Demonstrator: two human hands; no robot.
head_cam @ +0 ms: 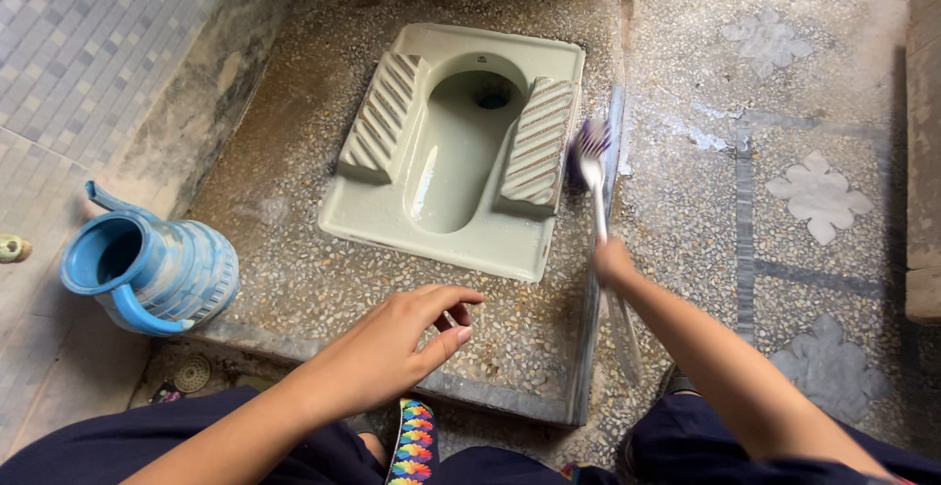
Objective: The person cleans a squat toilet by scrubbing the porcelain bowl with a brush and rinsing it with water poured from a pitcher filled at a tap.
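Note:
My right hand [614, 260] grips the white handle of a long scrubbing brush [591, 157]. Its purple-bristled head rests against the right edge of a pale green squat toilet pan [446, 230], beside the right ribbed footrest [538, 142]. My left hand [417, 333] hovers over the speckled raised platform [284, 269] in front of the pan, holding nothing, with fingers loosely curled and thumb apart. The brush head looks blurred.
A blue plastic water jug [147, 269] stands at the platform's left front corner. Tiled wall [78, 44] rises on the left. Patterned terrazzo floor [784, 181] lies to the right, a step lower. A floor drain [191, 372] sits below the jug. My dark-clothed knees fill the bottom.

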